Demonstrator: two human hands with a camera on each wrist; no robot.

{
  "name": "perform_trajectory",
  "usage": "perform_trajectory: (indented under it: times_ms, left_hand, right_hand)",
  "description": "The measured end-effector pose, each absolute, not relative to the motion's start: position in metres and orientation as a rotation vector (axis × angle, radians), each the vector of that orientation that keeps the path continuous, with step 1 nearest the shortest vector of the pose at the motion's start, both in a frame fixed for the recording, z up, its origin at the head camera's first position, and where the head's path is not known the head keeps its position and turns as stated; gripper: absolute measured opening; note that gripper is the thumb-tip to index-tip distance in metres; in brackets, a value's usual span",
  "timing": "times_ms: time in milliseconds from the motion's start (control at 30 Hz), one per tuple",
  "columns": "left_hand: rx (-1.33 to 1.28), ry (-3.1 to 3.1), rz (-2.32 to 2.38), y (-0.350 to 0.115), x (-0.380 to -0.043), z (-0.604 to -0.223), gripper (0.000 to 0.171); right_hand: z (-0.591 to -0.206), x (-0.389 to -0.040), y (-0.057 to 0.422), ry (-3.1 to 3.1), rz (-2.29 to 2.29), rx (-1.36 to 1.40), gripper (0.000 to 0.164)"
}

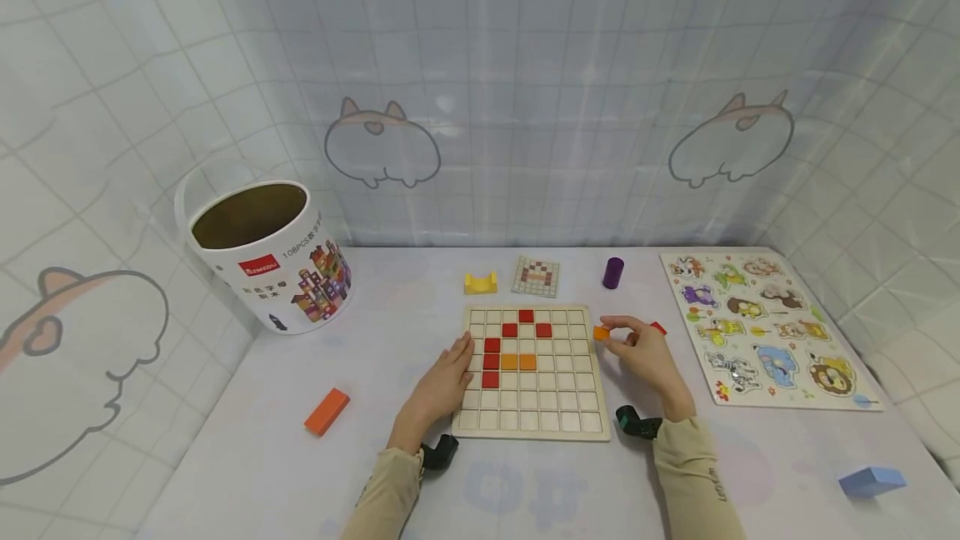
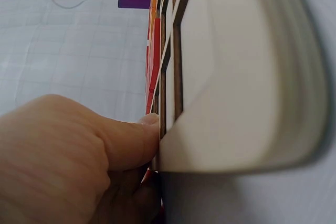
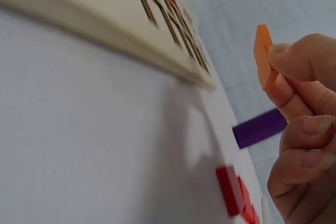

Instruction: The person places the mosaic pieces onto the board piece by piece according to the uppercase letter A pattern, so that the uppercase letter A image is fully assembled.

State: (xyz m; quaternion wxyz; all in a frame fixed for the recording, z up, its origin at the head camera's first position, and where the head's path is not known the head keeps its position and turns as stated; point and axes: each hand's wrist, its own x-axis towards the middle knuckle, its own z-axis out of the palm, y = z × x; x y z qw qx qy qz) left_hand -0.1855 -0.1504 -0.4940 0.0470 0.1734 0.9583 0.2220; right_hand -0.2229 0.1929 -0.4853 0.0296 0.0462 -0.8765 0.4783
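Observation:
A square wooden grid board [image 1: 528,423] lies on the table in front of me. Several red tiles [image 1: 491,346] and two orange tiles [image 1: 518,362] sit in its cells. My left hand [image 1: 442,382] rests along the board's left edge, fingers extended; the left wrist view has the thumb [image 2: 131,142] at the rim. Just right of the board, my right hand [image 1: 645,357] pinches an orange square tile [image 3: 264,59] between thumb and fingertips, raised over the table. Red pieces [image 3: 231,190] lie on the table beyond that hand, partly hidden by it in the head view.
Behind the board are a yellow block [image 1: 480,283], a small pattern card [image 1: 536,277] and a purple cylinder [image 1: 612,273]. An animal puzzle board [image 1: 768,332] lies right, a blue block [image 1: 872,482] nearer. On the left stand a white bucket [image 1: 273,273] and an orange block [image 1: 327,412].

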Motion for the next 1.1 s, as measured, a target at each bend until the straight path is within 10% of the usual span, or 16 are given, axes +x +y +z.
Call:
perform_trajectory:
  times_ms: [1100]
  left_hand:
    - [0.52,2.912,0.676,-0.152,-0.187,-0.496,0.055]
  right_hand:
    - [-0.503,-0.218,0.128,-2.723,1.551,0.533,0.029]
